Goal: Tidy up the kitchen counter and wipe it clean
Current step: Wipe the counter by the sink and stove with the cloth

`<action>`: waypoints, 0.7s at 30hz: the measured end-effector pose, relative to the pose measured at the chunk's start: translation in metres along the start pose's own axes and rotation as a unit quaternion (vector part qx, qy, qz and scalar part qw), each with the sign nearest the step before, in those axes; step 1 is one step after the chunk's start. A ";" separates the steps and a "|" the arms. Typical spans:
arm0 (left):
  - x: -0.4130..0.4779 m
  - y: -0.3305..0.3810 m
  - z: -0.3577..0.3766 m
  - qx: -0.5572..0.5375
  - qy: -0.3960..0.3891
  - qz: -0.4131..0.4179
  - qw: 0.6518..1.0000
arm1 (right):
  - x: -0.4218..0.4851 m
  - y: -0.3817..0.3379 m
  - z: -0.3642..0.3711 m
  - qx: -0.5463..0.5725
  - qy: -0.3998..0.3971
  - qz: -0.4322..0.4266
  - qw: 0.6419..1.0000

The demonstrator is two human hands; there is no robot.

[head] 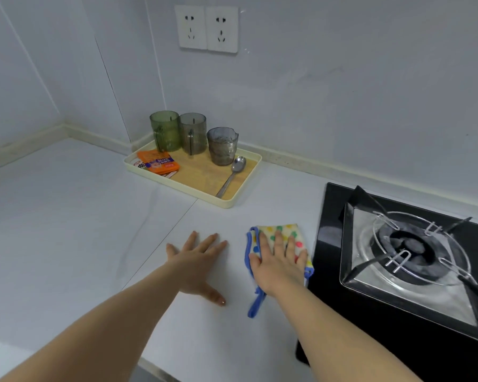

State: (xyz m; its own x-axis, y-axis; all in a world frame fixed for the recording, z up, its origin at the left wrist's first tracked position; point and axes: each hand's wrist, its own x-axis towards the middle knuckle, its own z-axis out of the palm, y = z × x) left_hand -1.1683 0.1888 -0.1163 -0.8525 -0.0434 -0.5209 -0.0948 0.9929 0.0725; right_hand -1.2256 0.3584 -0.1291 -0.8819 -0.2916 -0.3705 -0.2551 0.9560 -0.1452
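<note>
1. Both bare forearms reach in from the near edge, and each ends in a hand laid on the white counter (66, 216).
2. Her right hand (278, 264) lies flat on a dotted cloth (287, 229) with the fingers straight and slightly spread. It presses down on the cloth and does not bunch it. The cloth's blue edging and hanging loop trail out from under the palm towards the near edge.
3. Her left hand (196, 260) is just beside it, palm down on bare counter, fingers fanned and thumb out wide. It looks to me like a brace and it holds nothing.
4. The cloth sits right against the edge of the black hob (332, 208), on the strip of counter in front of the tray (193, 195).
5. That tray stands against the back wall with two green cups (164, 130), a grey glass (222, 146), a spoon (232, 175) and orange packets (158, 161) on it, so the tidying looks done and the wiping is what's left.
6. What I'd worry about:
   - A stroke to the right could drag the loose loop up over the hob edge towards the burner (414, 246).
   - A long push towards the wall could knock the tray and rattle the glass.
   - Her left palm covers a patch that the cloth will miss unless she lifts it.
</note>
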 end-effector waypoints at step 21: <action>-0.137 -0.020 0.076 0.057 0.005 0.089 0.994 | -0.184 -0.053 0.073 0.023 -0.023 0.039 0.999</action>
State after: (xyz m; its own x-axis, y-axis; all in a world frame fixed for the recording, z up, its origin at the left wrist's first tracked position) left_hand -1.0101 0.1835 -0.1112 -0.8559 0.1342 -0.4994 0.1174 0.9910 0.0651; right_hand -1.0209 0.3591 -0.1203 -0.8793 -0.2191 -0.4229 -0.1671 0.9734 -0.1569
